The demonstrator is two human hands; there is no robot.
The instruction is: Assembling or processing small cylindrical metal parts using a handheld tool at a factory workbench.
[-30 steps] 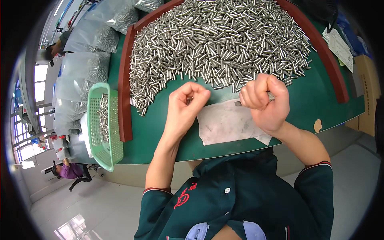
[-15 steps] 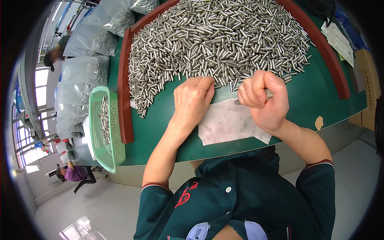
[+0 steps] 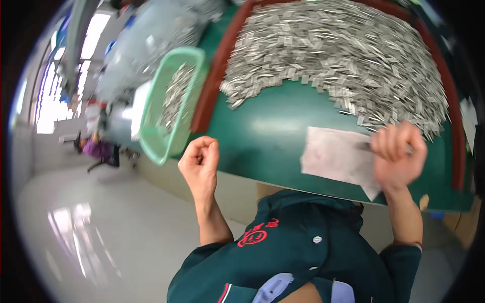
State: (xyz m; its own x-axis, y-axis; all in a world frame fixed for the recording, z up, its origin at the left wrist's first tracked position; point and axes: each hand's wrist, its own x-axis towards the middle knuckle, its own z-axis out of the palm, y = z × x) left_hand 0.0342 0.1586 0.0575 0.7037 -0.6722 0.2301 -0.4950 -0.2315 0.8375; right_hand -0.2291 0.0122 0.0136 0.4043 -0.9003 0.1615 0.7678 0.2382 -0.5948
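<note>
My left hand (image 3: 200, 160) is curled into a fist at the table's front edge, close to the green basket (image 3: 157, 151); whatever is inside the fingers is hidden. Over the right end of a smudged white cloth (image 3: 333, 154), my right hand (image 3: 399, 156) is closed, blurred by motion. A grey metal pin (image 3: 365, 146) sticks out from its left side. Beyond both hands spreads a big heap of short metal pins (image 3: 343, 55). More loose pins (image 3: 177, 96) lie inside the basket.
Dark red bars (image 3: 214, 81) border the heap on the green table (image 3: 262, 131). Clear plastic bags (image 3: 151, 45) filled with pins stand left of the basket. A person in purple (image 3: 98, 149) sits far off at the left.
The view has swung left, blurring the heap. My left hand has left the heap's edge and moved left toward the basket. The right hand stays closed by the cloth.
</note>
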